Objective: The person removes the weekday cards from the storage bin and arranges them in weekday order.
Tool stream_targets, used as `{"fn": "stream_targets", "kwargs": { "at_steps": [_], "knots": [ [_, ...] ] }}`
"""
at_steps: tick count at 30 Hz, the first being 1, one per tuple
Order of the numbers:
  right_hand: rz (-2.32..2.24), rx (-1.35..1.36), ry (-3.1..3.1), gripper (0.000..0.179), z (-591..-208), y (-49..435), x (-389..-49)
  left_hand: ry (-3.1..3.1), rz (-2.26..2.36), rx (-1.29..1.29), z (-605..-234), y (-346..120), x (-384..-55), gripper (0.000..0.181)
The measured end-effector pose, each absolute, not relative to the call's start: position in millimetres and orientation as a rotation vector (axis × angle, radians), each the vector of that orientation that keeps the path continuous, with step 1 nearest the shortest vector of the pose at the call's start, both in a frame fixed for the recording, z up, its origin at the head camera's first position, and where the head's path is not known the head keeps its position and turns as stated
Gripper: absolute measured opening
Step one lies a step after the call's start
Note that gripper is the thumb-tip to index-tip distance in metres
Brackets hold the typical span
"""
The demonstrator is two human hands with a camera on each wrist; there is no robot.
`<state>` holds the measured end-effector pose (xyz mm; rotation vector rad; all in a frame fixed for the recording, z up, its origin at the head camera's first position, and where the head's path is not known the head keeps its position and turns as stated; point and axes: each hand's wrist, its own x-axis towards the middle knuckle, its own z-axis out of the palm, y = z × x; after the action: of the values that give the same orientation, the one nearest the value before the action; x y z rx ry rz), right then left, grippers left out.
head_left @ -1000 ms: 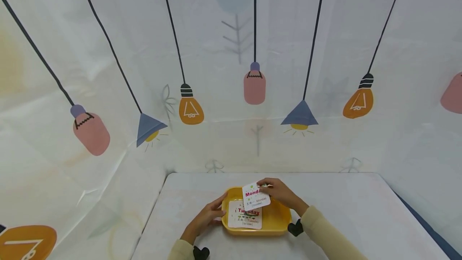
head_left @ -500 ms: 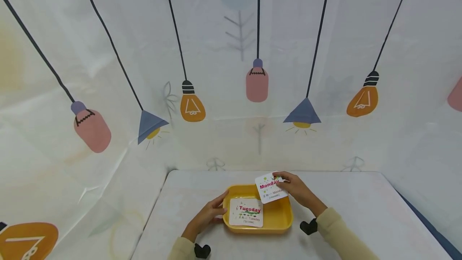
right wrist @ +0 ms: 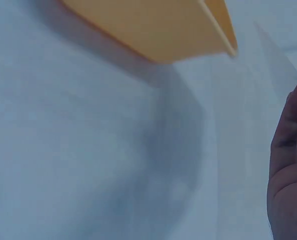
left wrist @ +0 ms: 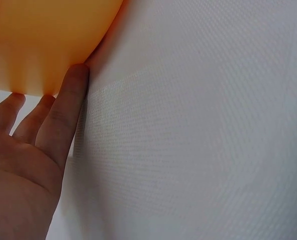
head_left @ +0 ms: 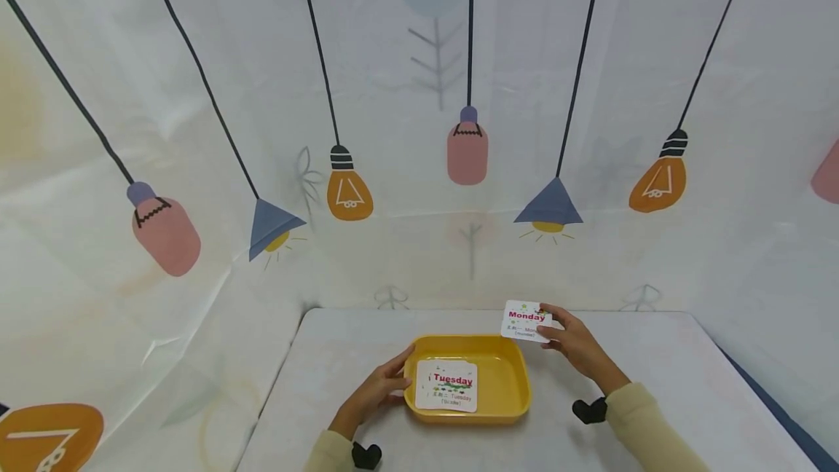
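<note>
A white card printed "Monday" (head_left: 524, 319) is pinched at its right edge by my right hand (head_left: 580, 348), up past the tray's back right corner. In the right wrist view the hand (right wrist: 291, 175) is at the right edge with a pale sliver of the card (right wrist: 281, 65). My left hand (head_left: 373, 392) rests against the left end of a yellow tray (head_left: 507, 384). The left wrist view shows its fairly straight fingers (left wrist: 61, 120) touching the tray's outer wall (left wrist: 53, 45). A "Tuesday" card (head_left: 452, 384) lies in the tray's left part, apparently over other cards.
The tray stands on a white table (head_left: 609, 370). Behind it hangs a pale wall sheet (head_left: 400, 261) printed with lamps. A dark heart-shaped piece (head_left: 590, 411) sits at the right wrist, another (head_left: 367, 456) at the left.
My right hand has carried the Monday card from above the Tuesday card to the right and back, past the tray's rim. The left hand has stayed at the tray.
</note>
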<state>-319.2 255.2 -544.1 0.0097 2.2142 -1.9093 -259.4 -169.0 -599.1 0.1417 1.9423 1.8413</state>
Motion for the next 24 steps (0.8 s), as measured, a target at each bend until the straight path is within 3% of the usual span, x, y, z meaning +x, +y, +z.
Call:
{"fn": "stream_targets", "kwargs": {
  "at_steps": [24],
  "knots": [
    [-1.588,0.061,2.39,0.066,-564.0,320.8,-334.9,1.94,1.839,0.154,-601.9,-169.8,-260.7,0.069]
  ]
}}
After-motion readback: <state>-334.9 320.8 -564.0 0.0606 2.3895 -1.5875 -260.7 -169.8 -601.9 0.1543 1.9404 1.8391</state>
